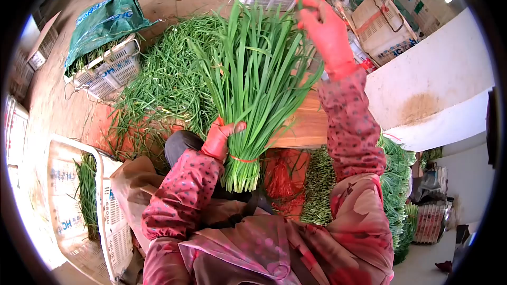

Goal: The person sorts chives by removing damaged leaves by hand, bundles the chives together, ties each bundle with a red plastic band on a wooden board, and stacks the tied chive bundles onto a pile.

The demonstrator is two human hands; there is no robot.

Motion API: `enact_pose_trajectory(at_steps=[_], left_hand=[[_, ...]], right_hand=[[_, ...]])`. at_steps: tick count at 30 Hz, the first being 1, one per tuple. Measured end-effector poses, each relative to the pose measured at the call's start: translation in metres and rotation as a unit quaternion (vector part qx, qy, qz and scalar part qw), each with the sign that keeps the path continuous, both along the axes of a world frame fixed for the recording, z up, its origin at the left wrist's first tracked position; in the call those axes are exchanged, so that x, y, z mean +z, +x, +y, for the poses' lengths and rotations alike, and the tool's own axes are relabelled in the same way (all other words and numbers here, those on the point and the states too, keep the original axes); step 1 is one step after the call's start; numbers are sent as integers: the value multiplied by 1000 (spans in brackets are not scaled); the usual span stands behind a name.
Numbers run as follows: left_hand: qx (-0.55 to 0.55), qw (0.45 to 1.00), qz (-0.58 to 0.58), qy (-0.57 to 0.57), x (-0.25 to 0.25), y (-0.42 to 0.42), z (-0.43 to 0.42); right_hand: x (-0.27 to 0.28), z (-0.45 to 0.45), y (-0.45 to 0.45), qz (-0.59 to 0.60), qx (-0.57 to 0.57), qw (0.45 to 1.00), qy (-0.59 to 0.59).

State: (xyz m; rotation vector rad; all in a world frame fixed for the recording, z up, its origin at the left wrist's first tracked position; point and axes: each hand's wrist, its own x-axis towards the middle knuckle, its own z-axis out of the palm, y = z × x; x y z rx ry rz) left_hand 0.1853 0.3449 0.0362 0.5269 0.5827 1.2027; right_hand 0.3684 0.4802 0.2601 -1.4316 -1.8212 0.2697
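Note:
A large bunch of long green leafy stalks (256, 74) stands in front of me, its cut ends down and its leaf tips fanned out. A red band (244, 160) goes round it near the cut ends. My left hand (222, 136), in a reddish glove, grips the bunch just above the band, thumb across the front. My right hand (325, 29), gloved alike, is raised at the upper right beside the leaf tips. Its fingers are bent and pinched, and what they hold, if anything, is too small to name.
Loose green leaves (169, 68) lie heaped behind and left. A wooden board (303, 124) is under the bunch. Red strands (285, 179) and stacked stalks (319, 184) lie at the right. White crates (113, 71) and a lower-left crate (119, 232) stand around.

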Motion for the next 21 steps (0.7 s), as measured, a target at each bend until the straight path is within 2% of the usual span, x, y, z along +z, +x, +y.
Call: enact_pose_trajectory(at_steps=[1,2,4,5,7,8,10,12,14,16,19,21], left_hand=[[-7,1000,13,-19,2,-2,-1],[-18,1000,-2,-18,6,-4,-2],[-10,1000,0,-16,4,-1,-2],[0,1000,3,-14,4,0,-2],[-18,999,34,-10,6,-2,-3],[-13,1000,11,2,8,1,-3],[-8,1000,-13,13,7,4,-4],[-11,1000,5,18,-1,4,-1],[-10,1000,17,0,8,-1,-2],[8,1000,8,-22,5,-6,8],[74,995,-17,-64,15,-9,21],[103,993,21,-44,24,-12,29]], right_hand=[[3,-16,-2,-97,-5,995,-24],[-4,-27,-8,-97,-5,995,-24],[-27,-42,-27,-340,32,939,-29],[-40,-36,-31,-339,28,940,-29],[-65,-8,-33,-424,18,905,-4],[-70,9,-28,-425,19,905,-3],[-69,42,-10,-221,-69,972,43],[-44,61,14,-42,-67,997,-1],[-25,54,26,1,-51,999,5],[-5,7,6,-89,-147,981,91],[-38,-46,3,-40,-20,999,-20],[-111,-69,-1,-24,98,993,-56]])
